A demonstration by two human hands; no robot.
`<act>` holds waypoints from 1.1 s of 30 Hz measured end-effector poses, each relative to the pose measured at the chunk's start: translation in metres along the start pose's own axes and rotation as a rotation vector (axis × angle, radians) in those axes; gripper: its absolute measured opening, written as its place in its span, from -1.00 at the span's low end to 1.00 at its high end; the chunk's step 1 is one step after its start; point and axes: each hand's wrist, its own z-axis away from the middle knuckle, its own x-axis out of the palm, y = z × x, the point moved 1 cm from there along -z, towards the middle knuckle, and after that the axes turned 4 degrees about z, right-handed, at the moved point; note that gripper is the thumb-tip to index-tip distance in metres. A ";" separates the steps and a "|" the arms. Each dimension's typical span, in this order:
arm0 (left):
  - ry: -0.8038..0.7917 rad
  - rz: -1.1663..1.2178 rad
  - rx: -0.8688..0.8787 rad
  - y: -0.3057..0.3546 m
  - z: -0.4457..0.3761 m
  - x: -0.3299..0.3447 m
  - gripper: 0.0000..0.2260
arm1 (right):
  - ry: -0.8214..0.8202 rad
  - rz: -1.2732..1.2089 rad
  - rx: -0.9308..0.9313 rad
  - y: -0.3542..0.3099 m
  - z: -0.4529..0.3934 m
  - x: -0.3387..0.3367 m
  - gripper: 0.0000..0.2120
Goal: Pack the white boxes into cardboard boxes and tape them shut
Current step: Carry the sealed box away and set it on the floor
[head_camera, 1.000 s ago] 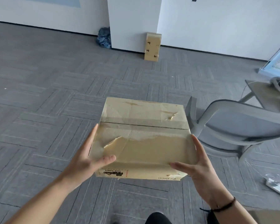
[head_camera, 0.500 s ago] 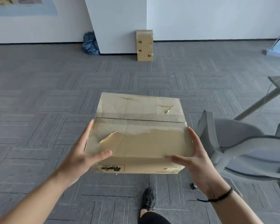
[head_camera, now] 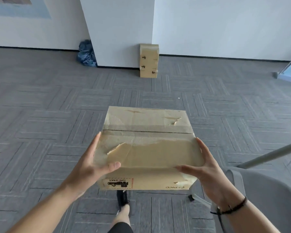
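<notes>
A closed, worn cardboard box [head_camera: 148, 132] with torn tape on its top is held in the air over the carpet, at the centre of the view. My left hand [head_camera: 89, 163] holds its near left corner, thumb on the top and fingers along the left side. My right hand [head_camera: 203, 167] holds the near right corner the same way, thumb laid on the top. A printed label and a logo show upside down on the near face. No white boxes are visible.
Another taped cardboard box [head_camera: 149, 61] stands upright against the white wall ahead. A blue bag [head_camera: 86, 53] lies by the wall corner. A grey chair [head_camera: 265, 197] and a slanted metal leg [head_camera: 269, 155] are at the lower right. My foot [head_camera: 123, 201] shows below the box.
The view has swung left and moved forward. The chair has slid toward the lower right edge and the box by the wall looks closer. Both hands keep the same hold.
</notes>
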 end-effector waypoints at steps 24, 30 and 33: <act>-0.026 -0.079 0.017 0.128 -0.634 -0.074 0.08 | 0.014 -0.098 -0.038 -0.176 -0.599 -0.003 0.23; -0.002 -0.069 0.011 0.168 -0.775 -0.053 0.14 | -0.017 -0.054 -0.042 -0.232 -0.749 -0.043 0.27; 0.027 -0.065 -0.007 0.176 -0.835 -0.050 0.15 | -0.039 -0.035 -0.039 -0.257 -0.816 -0.051 0.24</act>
